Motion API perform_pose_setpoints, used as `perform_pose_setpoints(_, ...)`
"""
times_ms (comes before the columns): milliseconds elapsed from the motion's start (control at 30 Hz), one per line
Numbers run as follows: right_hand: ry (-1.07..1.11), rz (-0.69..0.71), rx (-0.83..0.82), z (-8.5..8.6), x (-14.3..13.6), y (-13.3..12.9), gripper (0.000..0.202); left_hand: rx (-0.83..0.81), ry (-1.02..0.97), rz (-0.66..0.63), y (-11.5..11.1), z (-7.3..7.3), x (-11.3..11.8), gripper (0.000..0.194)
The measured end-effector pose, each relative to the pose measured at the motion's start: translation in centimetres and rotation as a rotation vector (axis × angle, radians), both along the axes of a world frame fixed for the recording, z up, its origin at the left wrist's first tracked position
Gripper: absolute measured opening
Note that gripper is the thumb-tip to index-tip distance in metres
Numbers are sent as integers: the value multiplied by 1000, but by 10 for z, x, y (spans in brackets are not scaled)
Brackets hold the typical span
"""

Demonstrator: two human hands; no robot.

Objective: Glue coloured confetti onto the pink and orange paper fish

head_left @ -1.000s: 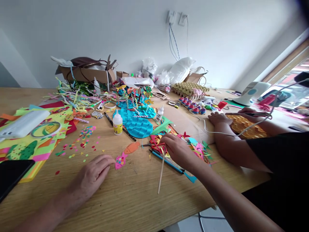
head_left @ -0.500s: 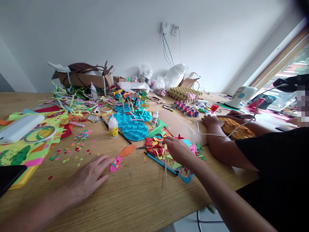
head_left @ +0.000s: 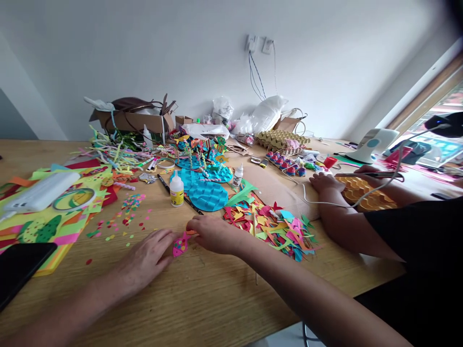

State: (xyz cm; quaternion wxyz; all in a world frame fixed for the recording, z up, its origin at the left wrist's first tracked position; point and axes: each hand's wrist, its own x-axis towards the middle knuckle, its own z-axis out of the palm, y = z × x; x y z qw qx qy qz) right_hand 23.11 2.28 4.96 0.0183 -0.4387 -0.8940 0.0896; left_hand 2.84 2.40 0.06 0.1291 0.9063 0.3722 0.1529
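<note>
A small pink paper fish with coloured dots (head_left: 180, 246) lies flat on the wooden table. My left hand (head_left: 150, 255) rests beside it, fingers stretched and slightly apart, the fingertips at its left edge. Just right of the fish, my right hand (head_left: 213, 233) is lowered with its fingers closed on an orange paper fish (head_left: 190, 232), most of which the hand hides. A thin wooden stick (head_left: 254, 222) lies over the paper scraps (head_left: 278, 226) behind my right forearm. A yellow-labelled glue bottle (head_left: 177, 190) stands upright beyond my hands.
Blue scalloped card pieces (head_left: 208, 196) lie behind the glue, near a second white bottle (head_left: 237, 176). Coloured paper sheets, a tape roll (head_left: 74, 199) and a black phone (head_left: 27, 270) are at left. At right, a co-worker's arm (head_left: 347, 229) rests by an orange egg tray (head_left: 367, 193).
My right hand has left the stick and moved left onto the orange fish, covering it. The stick stays on the scraps. My left hand has hardly moved; the view has shifted slightly.
</note>
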Motion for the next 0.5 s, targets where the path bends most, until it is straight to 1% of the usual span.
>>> perform_pose_setpoints(133,-83,55,-6,-7,-15,18,22,-128,-55,84,0,2,-8,35)
perform_pose_setpoints(300,-124,87,23,-15,-20,28,19,-232,-118,165,-2,10,-12,35)
perform_pose_setpoints(500,-149,121,2,-13,-22,32,19,-367,-191,231,-1,19,-8,33)
